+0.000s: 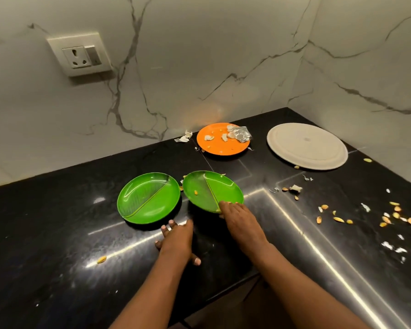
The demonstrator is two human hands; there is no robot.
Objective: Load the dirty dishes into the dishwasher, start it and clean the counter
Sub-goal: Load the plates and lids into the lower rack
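The right green plate (212, 191) lies just right of its twin, the left green plate (148, 197). The right hand (241, 224) pinches its near rim; lift it level so the crumb stays aboard. The left hand (176, 241) rests on the counter (57, 233), fingers spread, near the twin.
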